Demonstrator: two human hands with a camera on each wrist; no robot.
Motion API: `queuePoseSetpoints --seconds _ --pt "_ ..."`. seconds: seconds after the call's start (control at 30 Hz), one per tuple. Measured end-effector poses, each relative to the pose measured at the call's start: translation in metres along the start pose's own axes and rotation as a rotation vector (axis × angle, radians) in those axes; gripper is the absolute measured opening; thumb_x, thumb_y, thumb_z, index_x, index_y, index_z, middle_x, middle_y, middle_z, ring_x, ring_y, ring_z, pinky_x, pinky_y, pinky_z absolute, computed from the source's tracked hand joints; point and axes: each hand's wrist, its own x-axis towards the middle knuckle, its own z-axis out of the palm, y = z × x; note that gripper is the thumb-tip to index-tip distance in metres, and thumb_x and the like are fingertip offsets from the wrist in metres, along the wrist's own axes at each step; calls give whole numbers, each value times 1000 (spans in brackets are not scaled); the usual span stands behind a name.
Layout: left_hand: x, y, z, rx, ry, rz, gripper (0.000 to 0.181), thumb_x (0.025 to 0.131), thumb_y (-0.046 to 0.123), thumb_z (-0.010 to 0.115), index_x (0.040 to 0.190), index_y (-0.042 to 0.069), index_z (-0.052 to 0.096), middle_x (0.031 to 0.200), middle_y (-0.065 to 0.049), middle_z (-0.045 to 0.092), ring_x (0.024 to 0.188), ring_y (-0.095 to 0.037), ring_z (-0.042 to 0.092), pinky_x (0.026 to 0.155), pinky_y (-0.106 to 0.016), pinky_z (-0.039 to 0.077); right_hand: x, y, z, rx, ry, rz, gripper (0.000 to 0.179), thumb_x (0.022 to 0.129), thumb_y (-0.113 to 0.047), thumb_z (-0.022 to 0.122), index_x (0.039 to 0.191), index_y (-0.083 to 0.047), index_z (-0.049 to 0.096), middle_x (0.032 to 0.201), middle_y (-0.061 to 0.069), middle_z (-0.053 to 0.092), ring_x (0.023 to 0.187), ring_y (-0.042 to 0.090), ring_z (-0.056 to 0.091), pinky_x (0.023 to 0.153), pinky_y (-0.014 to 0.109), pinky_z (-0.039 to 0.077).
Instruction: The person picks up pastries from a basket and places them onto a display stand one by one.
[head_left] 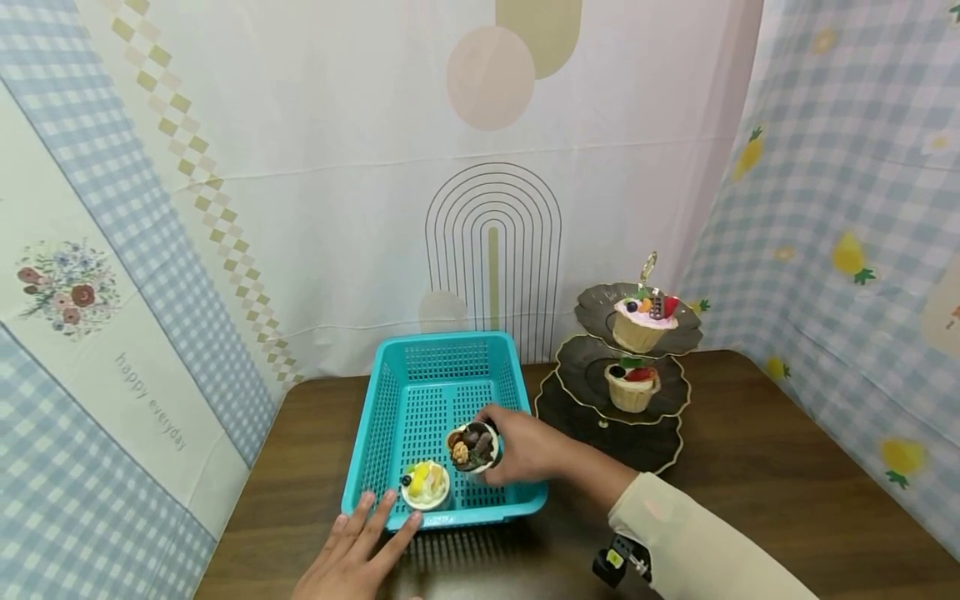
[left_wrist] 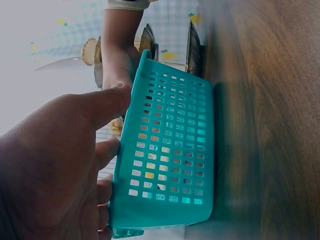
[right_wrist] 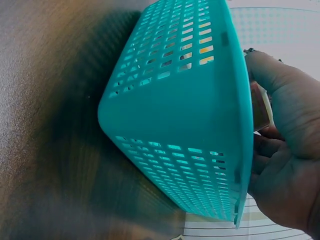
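Note:
My right hand (head_left: 522,446) grips a cupcake (head_left: 474,447) topped with chocolate pieces and a walnut, over the front right part of a turquoise plastic basket (head_left: 363,433). In the right wrist view, part of the cup's side (right_wrist: 259,107) shows between thumb and fingers, just past the basket rim. My left hand (head_left: 360,546) lies with fingers extended at the front left rim; its fingertips meet that rim in the left wrist view. Inside the basket, close to those fingertips, a cream cupcake (head_left: 426,486) with yellow fruit and a blueberry stands upright.
A dark tiered stand (head_left: 570,375) with gold edges is right of the basket. It bears a pink-cream cupcake (head_left: 637,329) on top and a berry cupcake (head_left: 632,387) below. Patterned cloths (head_left: 337,208) hang behind the brown table (head_left: 765,467).

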Motion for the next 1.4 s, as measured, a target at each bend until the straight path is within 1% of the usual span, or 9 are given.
queuePoseSetpoints --seconds 0.1,0.17,0.3,0.43,0.63,0.83,1.03,1.23,1.4 --pt "0 2 0 -8 -3 -27 81 80 74 46 149 35 27 155 2 18 140 -23 19 105 -20 -19 -1 0 -1 32 26 8 66 69 -34 80 123 -20 47 101 -10 57 86 5 56 72 25 49" --pt "0 3 1 -9 23 -38 80 80 72 49 148 36 29 154 1 22 139 -23 21 106 -20 -18 -1 -1 -2 49 56 8 66 69 -36 80 124 -21 47 102 -10 57 88 5 56 73 25 49" --pt "0 4 3 14 62 -37 80 79 72 51 147 35 31 153 0 25 138 -24 23 108 -22 -16 -3 -1 -3 100 128 -4 66 70 -39 80 125 -20 49 105 -10 55 91 8 55 72 24 50" --pt "-1 4 3 25 67 -32 80 80 72 50 148 35 30 153 0 25 139 -23 21 108 -23 -16 -6 -1 -6 160 184 -7 69 70 -44 80 127 -18 50 107 -9 55 91 12 56 72 27 51" --pt "0 4 2 14 53 -31 79 81 72 49 148 35 30 153 -1 27 140 -23 18 108 -23 -17 -14 -1 -12 170 253 23 77 65 -54 80 129 -21 53 117 -8 56 103 11 56 86 36 50" --pt "0 5 1 6 53 -37 79 80 72 50 147 34 32 154 0 24 138 -25 23 107 -23 -17 -24 0 -20 202 258 54 81 63 -56 80 133 -27 53 122 -6 57 104 13 58 84 35 51" --pt "-1 5 2 2 61 -34 80 79 71 52 147 34 32 154 -1 24 138 -26 24 107 -23 -17 -33 4 -25 213 256 70 86 63 -55 80 137 -22 51 115 -5 62 94 7 60 77 31 53" --pt "-1 4 3 5 64 -34 80 80 71 52 147 34 32 153 -1 26 140 -22 19 108 -23 -16 -41 6 -29 269 238 72 86 64 -49 82 138 -23 48 114 -6 63 97 5 60 78 27 52" --pt "-1 4 2 0 61 -29 80 80 71 52 148 33 31 154 -1 23 139 -24 20 108 -23 -16 -48 8 -32 312 242 75 85 63 -44 84 137 -21 50 115 -5 63 99 5 61 77 27 53"
